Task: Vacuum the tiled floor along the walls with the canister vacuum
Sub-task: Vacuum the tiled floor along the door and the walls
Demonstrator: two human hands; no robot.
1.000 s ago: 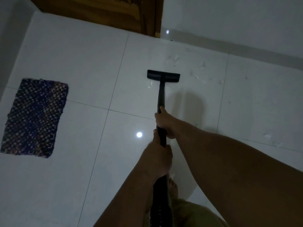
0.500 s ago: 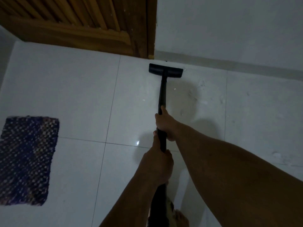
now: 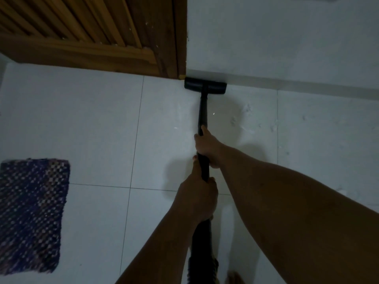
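The black floor nozzle (image 3: 205, 86) of the vacuum lies flat on the white tiled floor (image 3: 98, 124), pressed against the skirting of the far white wall, just right of the door frame. Its black wand (image 3: 203, 113) runs back toward me. My right hand (image 3: 207, 147) grips the wand higher up, and my left hand (image 3: 198, 198) grips it lower down, close behind. Below my left hand the ribbed black hose (image 3: 202, 253) drops out of view. The canister itself is not visible.
A slatted wooden door (image 3: 86, 35) fills the upper left. A blue woven mat (image 3: 30, 214) lies on the floor at the left. White debris specks (image 3: 248, 119) dot the tiles right of the wand. The white wall (image 3: 287, 37) runs rightward. My bare foot (image 3: 233, 278) shows at the bottom.
The nozzle has slid forward across the tile until it meets the wall by the door frame. My view has shifted forward with it, and both hands keep their grip.
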